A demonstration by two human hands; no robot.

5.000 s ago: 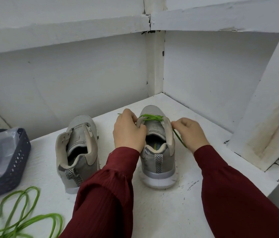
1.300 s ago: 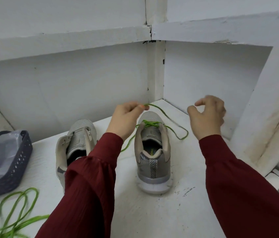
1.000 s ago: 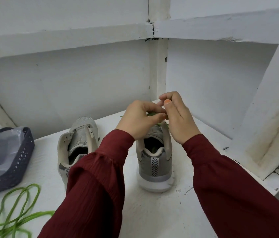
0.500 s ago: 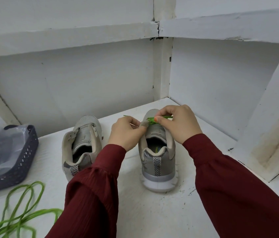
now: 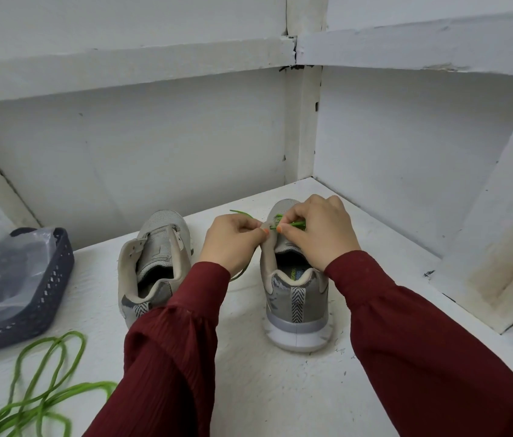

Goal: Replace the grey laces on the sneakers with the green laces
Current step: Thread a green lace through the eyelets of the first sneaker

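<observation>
1. The green lace point(image 5: 291, 224) is in the upper eyelets of the right sneaker point(image 5: 296, 298), which stands on the bench point(image 5: 280, 389) with its heel toward the person. I judge that the lacing is near the top. If one strand is pulled harder, the ends may come out unequal.
2. The right hand point(image 5: 321, 234) has its grip pinching the lace between thumb and forefinger, over the tongue. The fingers hide the eyelet, so the tip could miss it.
3. The left hand point(image 5: 230, 244) has its grip curled at the sneaker's left edge and seems to pinch the other strand. If it lets go, the crossings may slacken.
4. The left sneaker point(image 5: 154, 263) stands just beside, without a lace. The left sleeve could push it.
5. The spare green lace point(image 5: 44, 383) lies in loops near that sleeve and could be dragged off the bench.
</observation>
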